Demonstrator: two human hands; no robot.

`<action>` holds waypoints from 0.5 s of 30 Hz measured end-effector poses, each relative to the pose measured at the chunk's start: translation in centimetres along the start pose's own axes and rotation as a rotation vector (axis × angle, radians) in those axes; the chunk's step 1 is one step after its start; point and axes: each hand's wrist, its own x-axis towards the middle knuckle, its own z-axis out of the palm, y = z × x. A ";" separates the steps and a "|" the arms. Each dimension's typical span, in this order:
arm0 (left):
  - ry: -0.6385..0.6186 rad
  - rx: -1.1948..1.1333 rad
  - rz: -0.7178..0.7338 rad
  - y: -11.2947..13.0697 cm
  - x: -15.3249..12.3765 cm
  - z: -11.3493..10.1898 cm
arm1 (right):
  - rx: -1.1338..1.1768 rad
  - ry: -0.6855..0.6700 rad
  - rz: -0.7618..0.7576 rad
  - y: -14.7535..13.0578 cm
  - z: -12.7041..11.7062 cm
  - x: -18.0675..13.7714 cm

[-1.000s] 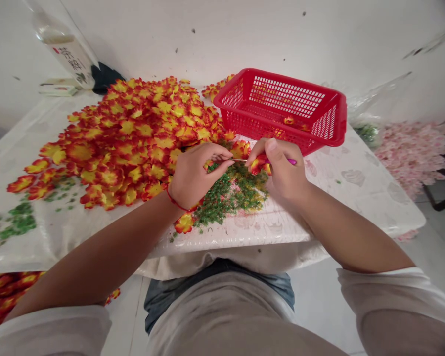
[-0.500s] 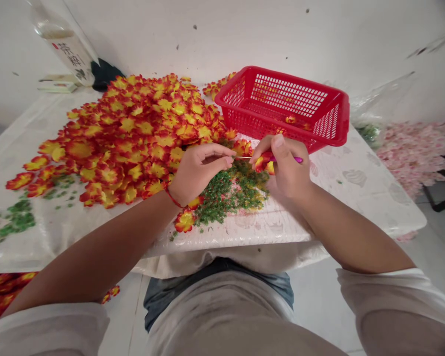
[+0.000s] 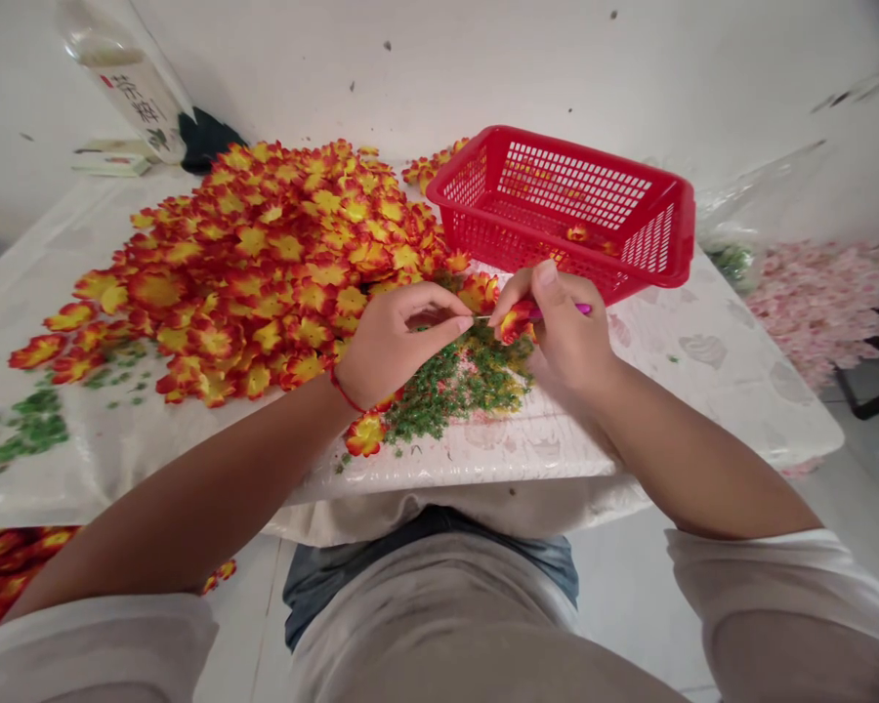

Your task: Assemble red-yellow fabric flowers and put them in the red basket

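My right hand [image 3: 567, 337] is closed round a thin tool with a pink handle [image 3: 580, 309]; its metal needle points left and carries red-and-yellow fabric petals [image 3: 517, 322]. My left hand [image 3: 396, 342] pinches the needle's tip with thumb and forefinger; anything small between them is hidden. Both hands hover over a heap of small green pieces [image 3: 450, 386]. A big pile of red-and-yellow fabric flowers [image 3: 264, 264] lies to the left.
A red plastic basket [image 3: 666, 229] with a few flowers inside stands behind my hands. A clear bottle [image 3: 128, 88] lies at the back left. Pink flowers [image 3: 813, 303] lie off the table [image 3: 703, 371] at right. More green pieces [image 3: 33, 430] are scattered far left.
My left hand's fingertips have slid slightly right along the needle towards the petals. My right hand has stayed almost still.
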 end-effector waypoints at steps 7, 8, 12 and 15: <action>0.009 0.171 0.223 0.8 -0.7 0.2 | 0.096 -0.073 0.063 -0.4 1.0 0.2; 0.019 0.167 0.243 0.7 -0.7 0.3 | 0.125 -0.092 0.077 -0.5 1.1 0.2; 0.059 0.142 0.290 0.3 -0.6 0.3 | 0.173 -0.150 0.103 -0.2 0.8 0.4; 0.098 0.155 0.320 0.3 -0.5 0.1 | 0.181 -0.142 0.135 0.3 0.4 0.7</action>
